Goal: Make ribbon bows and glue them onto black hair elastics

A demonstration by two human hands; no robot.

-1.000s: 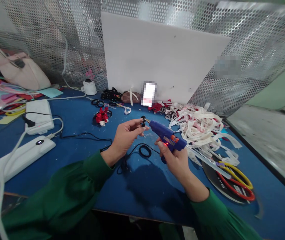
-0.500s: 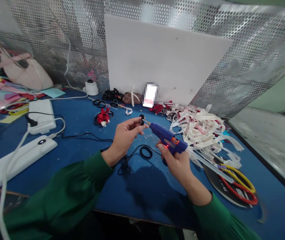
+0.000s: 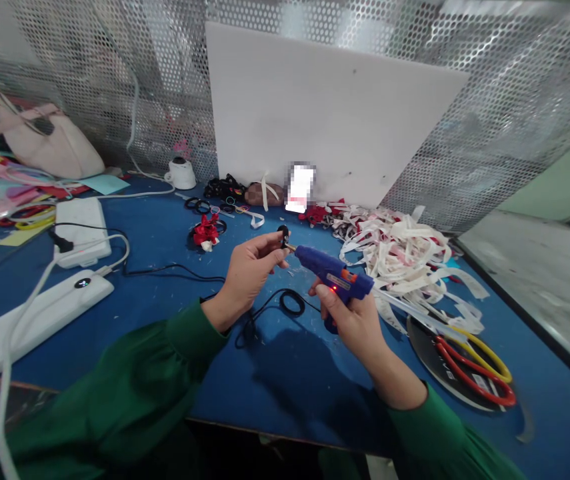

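Observation:
My left hand (image 3: 251,270) pinches a small black hair tie (image 3: 283,235) between thumb and fingers, raised over the blue table (image 3: 165,313). My right hand (image 3: 352,320) grips a blue glue gun (image 3: 333,277) with a red light lit on its side. The gun's metal tip touches the hair tie. A clear glue stick juts from the gun's back toward the right. Another black hair tie (image 3: 292,303) lies on the table below the hands, beside the gun's black cord. Both arms wear green sleeves.
A heap of white ribbon strips (image 3: 405,257) lies to the right, red and yellow scissors (image 3: 475,363) on a black disc beyond it. A red bow (image 3: 205,232) and more hair ties sit farther back. White power strips (image 3: 39,317) and cables fill the left. A white board (image 3: 325,120) leans on the perforated metal screen.
Both hands stay close together with the glue gun tip at the hair tie; they have shifted very slightly. Nothing was picked up or released.

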